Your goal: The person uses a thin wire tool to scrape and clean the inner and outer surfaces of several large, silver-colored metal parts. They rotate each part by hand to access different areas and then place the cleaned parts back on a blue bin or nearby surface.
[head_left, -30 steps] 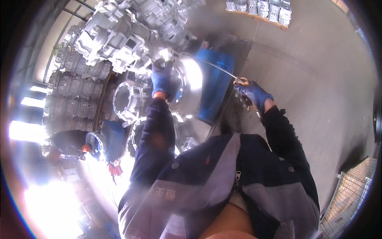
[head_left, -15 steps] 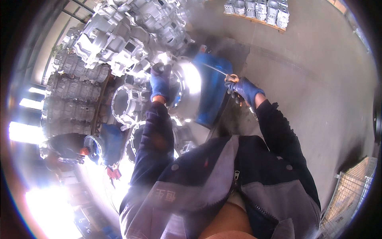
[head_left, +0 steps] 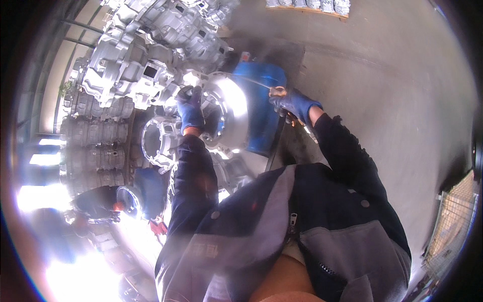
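Observation:
My left hand (head_left: 190,109), in a blue glove with dark fingertips, is closed on the edge of a large round silver metal housing (head_left: 236,118). The housing has a wide ring-shaped opening and stands against a blue drum (head_left: 266,100). To the right, my gloved right hand (head_left: 294,104) is wrapped round an air blow gun (head_left: 277,91) with an orange-brown body. Its long thin nozzle reaches left toward the bright upper part of the housing. A hose fitting (head_left: 311,134) hangs below that hand. Glare hides where the nozzle's tip ends.
Silver castings (head_left: 118,65) are heaped at the upper left, with stacked rows (head_left: 95,132) behind. Another ring-shaped housing (head_left: 153,143) stands left of my left forearm. At the far left a person's dark sleeve (head_left: 95,201) shows. A wire-mesh crate (head_left: 453,221) stands at the lower right.
The whole view has shifted a little, moving the housing and drum leftward in it. My right hand has brought the blow gun slightly left; my left hand keeps its hold on the housing.

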Tool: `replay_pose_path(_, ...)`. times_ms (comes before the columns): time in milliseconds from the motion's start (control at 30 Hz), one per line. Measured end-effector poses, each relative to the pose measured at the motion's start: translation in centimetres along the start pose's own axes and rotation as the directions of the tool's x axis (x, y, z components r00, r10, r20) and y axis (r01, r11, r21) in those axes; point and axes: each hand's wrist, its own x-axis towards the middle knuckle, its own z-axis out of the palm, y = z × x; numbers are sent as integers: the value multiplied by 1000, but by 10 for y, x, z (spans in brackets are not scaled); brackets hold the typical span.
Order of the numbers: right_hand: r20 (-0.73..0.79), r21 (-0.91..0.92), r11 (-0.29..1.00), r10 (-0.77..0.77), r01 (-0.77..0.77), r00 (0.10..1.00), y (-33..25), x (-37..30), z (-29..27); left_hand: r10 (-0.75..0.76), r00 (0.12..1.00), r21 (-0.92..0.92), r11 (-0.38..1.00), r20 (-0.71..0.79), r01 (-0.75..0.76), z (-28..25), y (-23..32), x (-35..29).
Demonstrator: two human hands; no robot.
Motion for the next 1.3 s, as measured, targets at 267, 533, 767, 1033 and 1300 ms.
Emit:
replay_pose_path(267, -29, -121, 980, 154, -156, 988, 46, 15, -35, -45, 999, -120, 992, 25, 48, -7, -3, 14)
replay_pose_path(533, 39, -250, 955, 173, -158, 984, 82, 24, -24, -53, 996, -59, 997, 69, 57, -8, -2, 29)
replay_pose_path(767, -120, 24, 963, 270, -269, 955, 62, 8, -5, -41, 998, -13, 999, 37, 41, -7, -6, 31)
replay_pose_path(1033, 170, 11, 993, 115, -119, 979, 32, -54, -23, 37, 999, 542, 840, -21, -20, -4, -1, 32)
replay_pose_path(1300, -204, -124, 990, 33, -59, 978, 56, -103, -64, -6, 998, 486, 873, -59, 34, -18, -7, 49)
